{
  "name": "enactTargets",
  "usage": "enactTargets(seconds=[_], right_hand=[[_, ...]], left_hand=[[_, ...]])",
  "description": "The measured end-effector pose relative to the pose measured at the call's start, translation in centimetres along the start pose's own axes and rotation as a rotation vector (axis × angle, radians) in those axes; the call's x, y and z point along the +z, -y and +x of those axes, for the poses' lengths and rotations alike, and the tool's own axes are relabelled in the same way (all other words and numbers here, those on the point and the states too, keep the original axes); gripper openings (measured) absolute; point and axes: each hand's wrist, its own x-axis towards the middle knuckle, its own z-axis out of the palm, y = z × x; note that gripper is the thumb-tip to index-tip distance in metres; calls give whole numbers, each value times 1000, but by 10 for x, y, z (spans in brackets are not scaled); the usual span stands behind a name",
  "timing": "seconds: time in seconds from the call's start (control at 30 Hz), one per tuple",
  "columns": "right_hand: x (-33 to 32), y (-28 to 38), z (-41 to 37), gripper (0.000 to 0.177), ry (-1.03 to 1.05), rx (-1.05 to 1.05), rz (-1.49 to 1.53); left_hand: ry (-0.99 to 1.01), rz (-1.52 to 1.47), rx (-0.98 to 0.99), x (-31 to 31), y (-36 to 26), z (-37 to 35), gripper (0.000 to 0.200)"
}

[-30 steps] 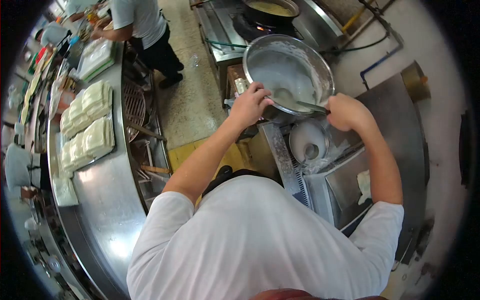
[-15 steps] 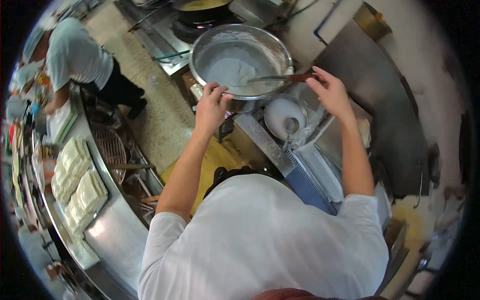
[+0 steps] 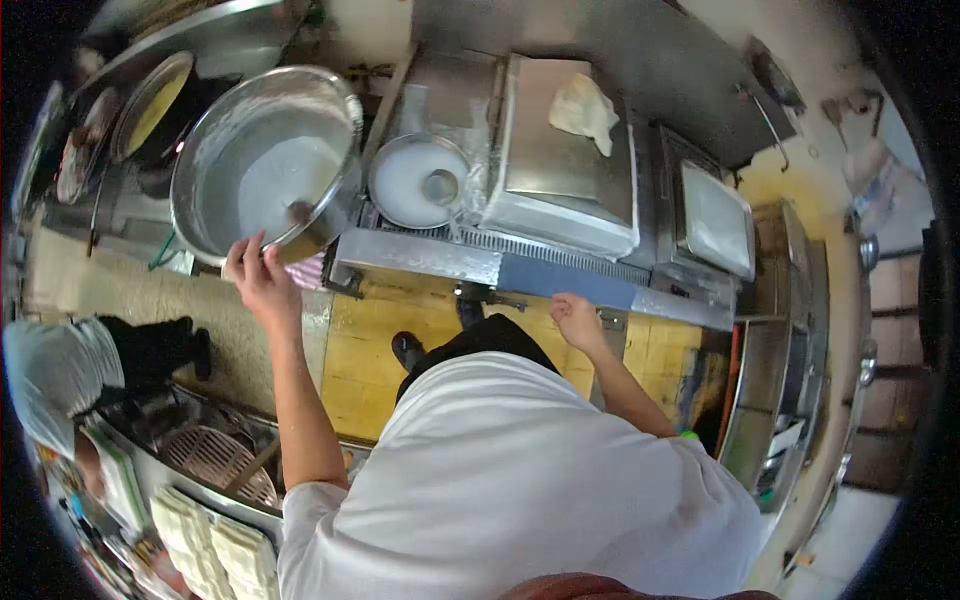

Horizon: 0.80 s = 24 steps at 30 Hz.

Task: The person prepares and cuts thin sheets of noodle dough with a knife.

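A large metal bowl [image 3: 268,165] of whitish liquid stands at the upper left. My left hand [image 3: 265,285] is at its near edge, fingers curled over the rim. The dark reddish end of a utensil [image 3: 299,211] shows inside, near the rim. Out to the right, my right hand [image 3: 577,320] hangs in front of the counter edge with its fingers curled in; nothing shows in it. Between the large bowl and a metal box sits a smaller bowl [image 3: 410,180] of white liquid with a round ladle [image 3: 439,187] in it.
A cloth [image 3: 584,112] lies on the metal box [image 3: 545,165]. Right of it is a white-filled tray [image 3: 717,217]. A wok [image 3: 153,108] stands at the far left. A co-worker [image 3: 70,370] bends over the lower-left counter, near wrapped white packs [image 3: 215,545] and a strainer [image 3: 220,463].
The view has turned right, so the bowls now appear further left. My right hand has let go of the red-handled utensil and moved away from the large bowl. My left hand remains at its rim.
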Motion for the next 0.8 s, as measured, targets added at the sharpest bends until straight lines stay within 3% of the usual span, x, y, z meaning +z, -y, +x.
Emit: enactTargets(seconds=[0.13,0.2,0.23,0.27,0.33,0.4,0.43,0.5,0.57,0.7,0.8], right_hand=[[-36,-17,21,32,-162,-42,-66],[-58,-51,54,31,-230,-9,-13],[-76,-59,68,30,-304,-14,-75],[-98,-61,80,29,-374,-23,-138],[-148,-49,97,28,-408,173,27],[-177,-154,162,27,-509,86,-141],[-199,-163,170,27,-555,73,-133],[-245,-165,179,27,-598,65,-118],[-282,-165,190,28,-562,280,-151],[-315,-220,218,33,-504,389,-292],[-317,-275,231,36,-349,451,-398]], left_hand=[[112,67,-127,3,33,-4,28],[186,107,-235,-12,-10,3,34],[169,35,-87,-10,6,2,40],[160,-6,-127,-11,-5,-3,44],[147,-41,-158,-11,-22,-19,48],[4,175,105,-7,-27,-47,51],[2,183,115,-4,-33,-63,51],[119,221,-62,7,-48,-104,50],[254,194,-217,26,-59,-146,46],[526,88,-390,66,-89,-218,40],[754,118,-346,82,-116,-253,39]])
